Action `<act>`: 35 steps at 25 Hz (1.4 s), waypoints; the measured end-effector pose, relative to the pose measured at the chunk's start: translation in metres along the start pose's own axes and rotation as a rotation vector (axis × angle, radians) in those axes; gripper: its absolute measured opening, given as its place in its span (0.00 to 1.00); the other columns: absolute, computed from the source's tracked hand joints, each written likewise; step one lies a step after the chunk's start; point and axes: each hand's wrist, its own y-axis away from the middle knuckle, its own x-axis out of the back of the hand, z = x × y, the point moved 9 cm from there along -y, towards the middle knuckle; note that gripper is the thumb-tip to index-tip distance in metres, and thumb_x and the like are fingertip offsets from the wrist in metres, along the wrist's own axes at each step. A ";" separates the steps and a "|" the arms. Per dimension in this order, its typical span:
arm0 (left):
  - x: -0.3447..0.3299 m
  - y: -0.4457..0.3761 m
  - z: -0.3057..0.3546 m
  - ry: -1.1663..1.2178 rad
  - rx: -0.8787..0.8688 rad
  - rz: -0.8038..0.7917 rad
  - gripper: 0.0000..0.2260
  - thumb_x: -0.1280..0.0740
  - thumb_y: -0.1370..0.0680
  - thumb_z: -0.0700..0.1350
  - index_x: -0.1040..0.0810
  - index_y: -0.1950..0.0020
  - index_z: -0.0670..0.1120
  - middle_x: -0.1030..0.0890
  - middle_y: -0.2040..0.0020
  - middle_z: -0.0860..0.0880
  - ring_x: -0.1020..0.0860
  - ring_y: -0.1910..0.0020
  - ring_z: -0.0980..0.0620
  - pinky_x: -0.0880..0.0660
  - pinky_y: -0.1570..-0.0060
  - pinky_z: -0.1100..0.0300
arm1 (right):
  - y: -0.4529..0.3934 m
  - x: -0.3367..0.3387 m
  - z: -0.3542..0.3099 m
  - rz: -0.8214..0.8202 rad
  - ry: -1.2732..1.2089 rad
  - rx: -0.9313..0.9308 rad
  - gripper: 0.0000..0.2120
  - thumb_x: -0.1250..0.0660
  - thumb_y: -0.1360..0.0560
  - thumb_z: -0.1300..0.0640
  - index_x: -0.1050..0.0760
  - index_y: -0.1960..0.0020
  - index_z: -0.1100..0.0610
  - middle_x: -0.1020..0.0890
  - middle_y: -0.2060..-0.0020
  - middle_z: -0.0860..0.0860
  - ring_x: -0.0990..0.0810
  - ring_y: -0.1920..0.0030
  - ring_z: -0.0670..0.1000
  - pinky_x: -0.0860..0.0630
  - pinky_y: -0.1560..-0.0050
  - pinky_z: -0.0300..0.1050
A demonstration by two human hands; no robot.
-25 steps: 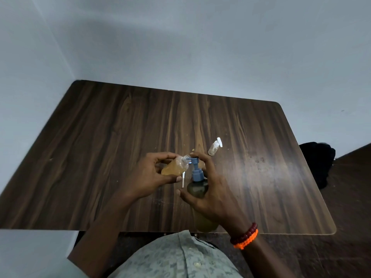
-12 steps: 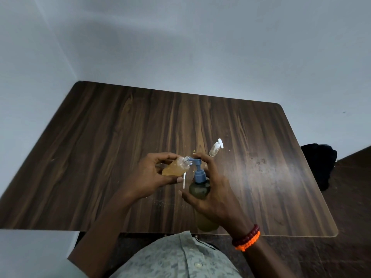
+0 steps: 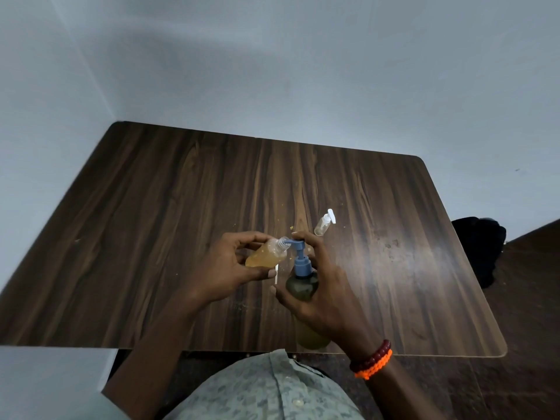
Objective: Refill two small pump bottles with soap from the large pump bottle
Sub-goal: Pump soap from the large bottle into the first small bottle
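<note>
I see my left hand point(image 3: 230, 268) gripping the small open bottle point(image 3: 266, 254) tilted, its long axis leaning right so its mouth meets the blue spout of the large pump bottle point(image 3: 301, 286), which my right hand point(image 3: 321, 295) grips above the surface point(image 3: 181, 207).

The table point(image 3: 181, 222) is dark brown with long wood stripes running across it. The big bottle point(image 3: 302, 287) looks dark green at the top and yellow-green at the bottom, and its pump point(image 3: 300, 259) is blue. The small bottle point(image 3: 266, 254) in the left hand is see-through with orange-yellow soap inside. The other small bottle point(image 3: 321, 227) is clear with a white top. The wall point(image 3: 303, 71) is pale blue-grey. The shirt point(image 3: 266, 392) is grey-green with blotchy patches. One bracelet point(image 3: 368, 357) is dark red and one point(image 3: 375, 366) is bright orange.
</note>
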 end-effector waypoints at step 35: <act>0.003 -0.006 0.000 0.046 -0.021 0.008 0.23 0.17 0.29 0.43 0.17 0.37 0.53 0.14 0.42 0.53 0.16 0.41 0.52 0.17 0.40 0.44 | -0.010 -0.006 0.009 -0.025 0.039 -0.018 0.45 0.19 0.30 0.51 0.42 0.22 0.52 0.23 0.40 0.39 0.18 0.45 0.35 0.21 0.41 0.29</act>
